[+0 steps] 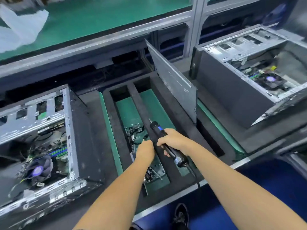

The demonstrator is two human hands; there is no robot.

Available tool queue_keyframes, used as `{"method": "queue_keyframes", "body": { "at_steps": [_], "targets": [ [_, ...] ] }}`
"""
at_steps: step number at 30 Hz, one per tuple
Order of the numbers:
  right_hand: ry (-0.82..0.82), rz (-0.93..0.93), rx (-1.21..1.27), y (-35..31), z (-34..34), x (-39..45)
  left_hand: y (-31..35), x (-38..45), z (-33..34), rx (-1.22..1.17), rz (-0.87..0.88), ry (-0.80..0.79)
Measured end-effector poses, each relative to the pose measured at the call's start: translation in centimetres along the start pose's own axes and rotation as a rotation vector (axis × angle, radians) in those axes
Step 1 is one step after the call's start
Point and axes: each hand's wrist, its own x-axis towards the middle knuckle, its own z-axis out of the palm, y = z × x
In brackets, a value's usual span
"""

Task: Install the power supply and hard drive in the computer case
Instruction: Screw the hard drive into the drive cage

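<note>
My right hand [172, 141] grips a black electric screwdriver [159, 130] with a blue label, its bit pointing up and away and its cord trailing toward me. Just left of it, my left hand [145, 150] is closed over the black foam tray [119, 130]; what its fingers hold is hidden. Below that hand lie a bundle of cables [134, 131] and a small metal bracket with screws [155, 171] in the tray's left slot. An open computer case [43, 140] lies at the left, showing a motherboard and fan. A second open case [249, 77] sits at the right.
A grey metal side panel [172, 82] leans upright between the tray and the right case. A green conveyor [99, 17] runs behind an aluminium frame rail [116, 39]. White plastic wrap [20, 25] lies at the far left. My shoe [181, 214] shows on the blue floor.
</note>
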Motion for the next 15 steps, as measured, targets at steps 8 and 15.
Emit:
{"method": "queue_keyframes", "body": {
  "at_steps": [8, 15],
  "targets": [
    [-0.060, 0.015, 0.018, 0.7, -0.4, 1.6, -0.1, 0.4, 3.3, 0.092, -0.020, 0.126],
    [-0.076, 0.019, 0.038, 0.6, -0.4, 2.1, -0.3, 0.2, 4.8, 0.075, 0.003, 0.154]
  ]
}}
